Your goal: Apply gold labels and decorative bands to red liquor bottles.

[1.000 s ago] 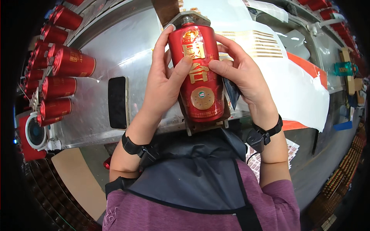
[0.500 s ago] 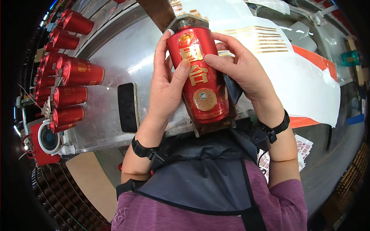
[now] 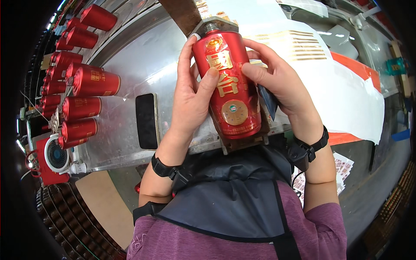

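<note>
A red bottle [image 3: 235, 89] with raised gold characters and a round gold emblem lies in a brown holder [image 3: 245, 145], its neck against a metal bracket [image 3: 216, 20] at the far end. My left hand [image 3: 193, 89] wraps its left side, thumb pressed on the front by the gold characters. On the opposite side my right hand [image 3: 279, 80] is curled, thumb tip at the bottle's right edge and the other fingers partly hidden behind. A dark blue flat, pointed piece [image 3: 269, 103] sticks out under my right palm; whether the palm grips it is unclear.
Several similar red bottles [image 3: 96, 82] lie at the left. A phone [image 3: 147, 121] rests on the metal table [image 3: 117, 147], near a small fan [image 3: 56, 153]. White sheets [image 3: 338, 95] with gold strips [image 3: 305, 45] cover the right side, over an orange-red sheet [image 3: 357, 69].
My right thumb has slid off the bottle's front to its right edge. My left hand keeps its grip. The whole view has shifted slightly.
</note>
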Action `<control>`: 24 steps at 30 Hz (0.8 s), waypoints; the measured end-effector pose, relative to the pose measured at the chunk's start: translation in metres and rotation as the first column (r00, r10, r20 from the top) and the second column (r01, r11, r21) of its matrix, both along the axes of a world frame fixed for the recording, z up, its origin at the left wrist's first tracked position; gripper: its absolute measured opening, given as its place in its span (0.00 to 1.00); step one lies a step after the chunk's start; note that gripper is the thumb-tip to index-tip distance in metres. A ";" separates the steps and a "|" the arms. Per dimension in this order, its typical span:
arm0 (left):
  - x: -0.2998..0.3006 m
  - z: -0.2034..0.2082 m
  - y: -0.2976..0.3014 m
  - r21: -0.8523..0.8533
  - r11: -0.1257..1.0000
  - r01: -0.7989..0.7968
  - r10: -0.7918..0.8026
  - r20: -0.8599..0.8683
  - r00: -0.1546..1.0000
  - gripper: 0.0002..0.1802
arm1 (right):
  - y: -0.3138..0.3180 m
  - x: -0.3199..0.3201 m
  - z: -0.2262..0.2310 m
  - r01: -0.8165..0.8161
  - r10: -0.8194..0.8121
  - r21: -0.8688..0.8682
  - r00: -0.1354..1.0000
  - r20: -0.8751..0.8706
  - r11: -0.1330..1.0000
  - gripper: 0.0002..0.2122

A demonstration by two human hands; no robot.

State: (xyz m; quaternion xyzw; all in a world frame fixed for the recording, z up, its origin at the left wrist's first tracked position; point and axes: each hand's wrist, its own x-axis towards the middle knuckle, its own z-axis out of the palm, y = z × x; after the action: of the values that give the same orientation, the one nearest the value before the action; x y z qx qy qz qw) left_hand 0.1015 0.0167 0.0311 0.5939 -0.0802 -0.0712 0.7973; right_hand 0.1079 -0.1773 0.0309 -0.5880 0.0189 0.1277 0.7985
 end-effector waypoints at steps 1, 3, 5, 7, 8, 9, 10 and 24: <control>0.000 -0.001 0.000 0.001 1.000 0.003 -0.003 0.003 1.000 0.40 | -0.002 -0.002 0.000 -0.028 0.030 -0.047 0.999 0.032 0.998 0.33; 0.000 -0.001 0.000 0.003 1.000 0.006 -0.006 0.004 1.000 0.40 | -0.001 -0.003 0.000 -0.054 0.061 -0.095 0.996 0.062 0.994 0.33; 0.000 -0.002 0.000 -0.005 1.000 -0.006 0.006 0.008 1.000 0.40 | 0.000 -0.003 0.001 -0.036 0.037 -0.046 0.999 0.029 0.998 0.34; 0.000 -0.001 -0.001 -0.001 1.000 -0.003 0.003 0.009 1.000 0.40 | -0.001 -0.002 0.001 -0.036 0.037 -0.037 0.999 0.020 0.999 0.34; 0.000 -0.001 -0.001 0.003 1.000 0.000 0.000 0.012 1.000 0.40 | -0.001 -0.002 0.000 -0.036 0.037 -0.027 0.999 0.012 0.999 0.35; 0.000 -0.002 -0.001 0.003 1.000 -0.001 0.001 0.013 1.000 0.40 | -0.002 -0.002 0.001 -0.037 0.038 -0.027 0.999 0.012 0.999 0.35; 0.000 -0.002 -0.001 0.005 1.000 -0.002 0.002 0.013 1.000 0.40 | -0.004 -0.002 0.002 -0.044 0.044 -0.047 0.999 0.007 0.998 0.34; 0.002 0.001 0.007 0.257 0.964 0.065 -0.092 0.095 0.991 0.64 | 0.007 -0.001 0.009 0.012 0.018 -0.252 0.993 0.118 0.968 0.35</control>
State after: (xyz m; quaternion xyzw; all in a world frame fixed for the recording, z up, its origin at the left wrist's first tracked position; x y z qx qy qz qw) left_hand 0.1033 0.0233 0.0318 0.6902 -0.1361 -0.0809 0.7061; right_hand 0.1065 -0.1707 0.0400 -0.6912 -0.0138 0.0899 0.7169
